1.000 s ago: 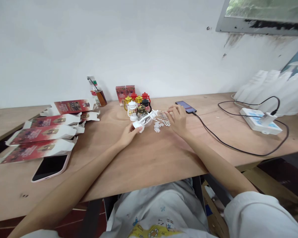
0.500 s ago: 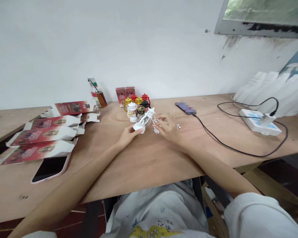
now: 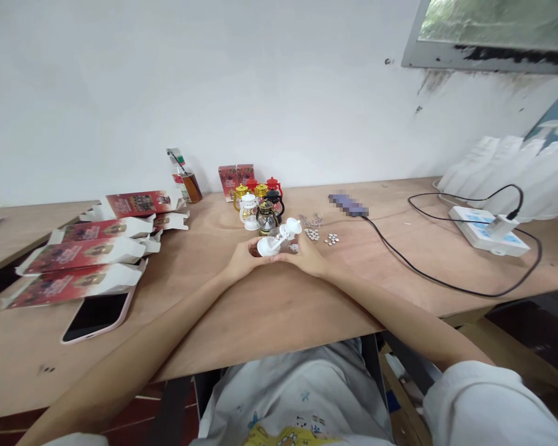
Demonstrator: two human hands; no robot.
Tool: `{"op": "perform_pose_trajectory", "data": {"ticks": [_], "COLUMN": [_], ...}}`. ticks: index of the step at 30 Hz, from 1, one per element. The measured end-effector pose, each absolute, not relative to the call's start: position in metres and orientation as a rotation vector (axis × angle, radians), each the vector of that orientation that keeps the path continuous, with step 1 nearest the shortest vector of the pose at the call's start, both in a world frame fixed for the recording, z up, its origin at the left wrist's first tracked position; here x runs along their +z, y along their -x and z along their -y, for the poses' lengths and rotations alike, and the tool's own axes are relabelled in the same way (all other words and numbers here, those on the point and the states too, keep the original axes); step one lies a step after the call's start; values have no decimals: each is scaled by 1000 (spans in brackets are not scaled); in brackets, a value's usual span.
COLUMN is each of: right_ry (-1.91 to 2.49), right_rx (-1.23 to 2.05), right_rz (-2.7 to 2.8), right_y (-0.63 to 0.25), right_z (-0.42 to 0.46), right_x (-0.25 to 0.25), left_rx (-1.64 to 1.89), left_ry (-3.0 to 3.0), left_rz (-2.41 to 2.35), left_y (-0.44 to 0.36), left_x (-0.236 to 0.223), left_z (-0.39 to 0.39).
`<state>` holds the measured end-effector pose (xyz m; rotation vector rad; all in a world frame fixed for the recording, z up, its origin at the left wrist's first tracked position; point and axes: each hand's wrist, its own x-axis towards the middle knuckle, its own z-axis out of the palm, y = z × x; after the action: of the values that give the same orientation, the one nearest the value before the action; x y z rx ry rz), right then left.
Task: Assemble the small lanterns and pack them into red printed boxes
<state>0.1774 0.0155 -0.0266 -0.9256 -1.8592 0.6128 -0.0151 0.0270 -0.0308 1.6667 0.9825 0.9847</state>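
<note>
A small white lantern (image 3: 279, 238) with a clear body lies tilted between my hands, its base to the left and its top to the right. My left hand (image 3: 245, 260) is closed around the base. My right hand (image 3: 307, 255) grips the lantern from the right, its fingers partly hidden behind the top. Just beyond stand several small lanterns: a white one (image 3: 249, 212), a black-and-gold one (image 3: 266, 218), a black one (image 3: 274, 201), a gold one (image 3: 240, 197) and a red one (image 3: 273, 184). Right of my right hand are small round metallic pieces (image 3: 332, 238) and little clear parts (image 3: 310, 220).
Red printed boxes (image 3: 81, 254) lie at left, overlapping a phone (image 3: 97, 314). A bottle of brown liquid (image 3: 189, 186) and two upright red boxes (image 3: 237, 179) stand by the wall. At right are a cabled phone (image 3: 348, 204), a power strip (image 3: 487, 230) and stacked white items (image 3: 511, 173).
My right hand has moved from the thin white piece near the lantern's top to gripping the lantern itself. The lantern has tipped further over and come slightly right, and the small metallic pieces are uncovered.
</note>
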Motion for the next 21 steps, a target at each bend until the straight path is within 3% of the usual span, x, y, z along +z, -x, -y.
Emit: {"op": "perform_pose_trajectory", "data": {"ticks": [13,21], "right_ry": [871,896], "right_rx": [597,610], "right_rz": [1940,1928], "right_y": [-164,-161], "right_z": [-5,-5], "right_x": [-38,-34], "left_rx": [646,348], "left_ry": [-2472,-2430], "left_rz": [-1407,-1577], "left_y": [19,16], "left_x": [-19,-17], "left_z": [-22,-19]}}
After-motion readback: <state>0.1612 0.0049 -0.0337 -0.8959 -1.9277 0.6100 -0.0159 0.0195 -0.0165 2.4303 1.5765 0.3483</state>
